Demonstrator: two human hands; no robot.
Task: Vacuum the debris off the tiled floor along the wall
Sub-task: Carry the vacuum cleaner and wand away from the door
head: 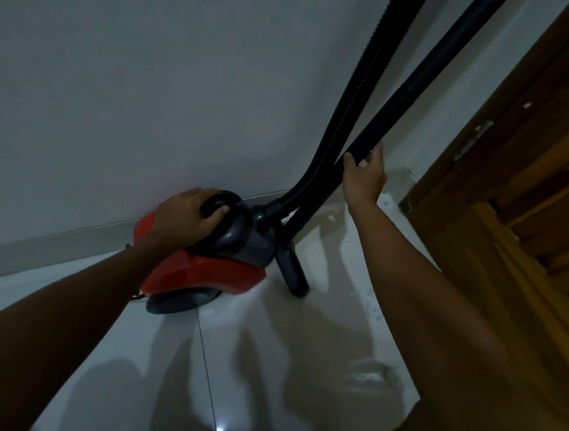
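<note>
A red and grey canister vacuum cleaner [213, 271] stands on the white tiled floor [263, 368] close to the wall. My left hand [183, 218] grips its black carry handle on top. My right hand [364, 177] is wrapped around the black rigid wand [421, 86], which leans up out of the frame; its floor nozzle [293, 273] rests on the tiles beside the canister. A ribbed black hose [362, 95] rises from the canister's front. Pale specks of debris [370, 305] lie on the floor to the right.
The grey-white wall [150, 83] with a low skirting [50, 246] runs behind the vacuum. A wooden door and frame [521, 167] stand at the right. More pale debris [387, 200] sits in the corner by the door frame.
</note>
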